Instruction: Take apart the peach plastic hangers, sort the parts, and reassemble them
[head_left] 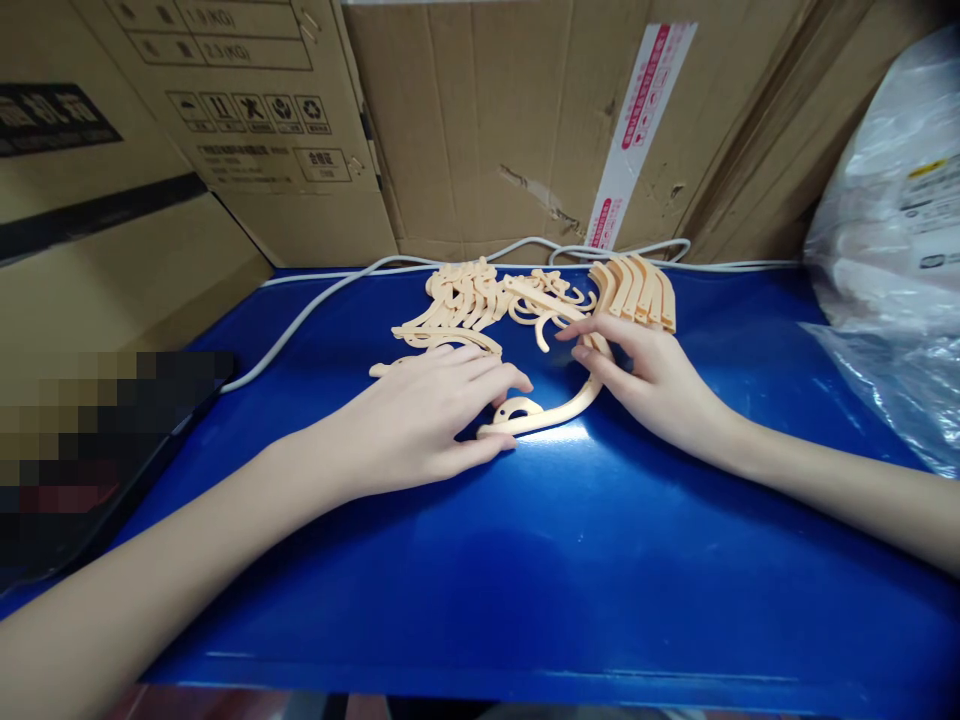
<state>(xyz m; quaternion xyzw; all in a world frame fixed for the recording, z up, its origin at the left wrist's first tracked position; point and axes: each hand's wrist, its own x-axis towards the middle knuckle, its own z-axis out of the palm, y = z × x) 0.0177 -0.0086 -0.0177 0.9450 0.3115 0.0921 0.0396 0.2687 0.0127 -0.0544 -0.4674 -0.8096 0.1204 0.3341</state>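
A person's two bare hands meet over one curved, peach-coloured plastic piece point(551, 410) lying near the middle of a blue worktop point(585, 580). The piece's long axis runs from lower left to upper right, its looped end toward the person's left and its slim arc rising toward the far edge. The left hand point(427, 420) lies palm down with fingers spread flat, its fingertips touching the looped end. The right hand point(652, 385) pinches the upper arc between thumb and forefinger. Toward the far edge lies a loose heap of like pieces point(487, 305), too tangled to count, and just to its right a tidy nested row point(637, 290) of about six, standing on edge. One white cable point(330, 295) runs along the far edge and bends toward the left edge. Cardboard cartons point(480, 120) wall in the back and left side; one clear plastic bag point(892, 240) slumps at the right edge. A dark flat object point(97, 450), blurred out, sits at the left edge.
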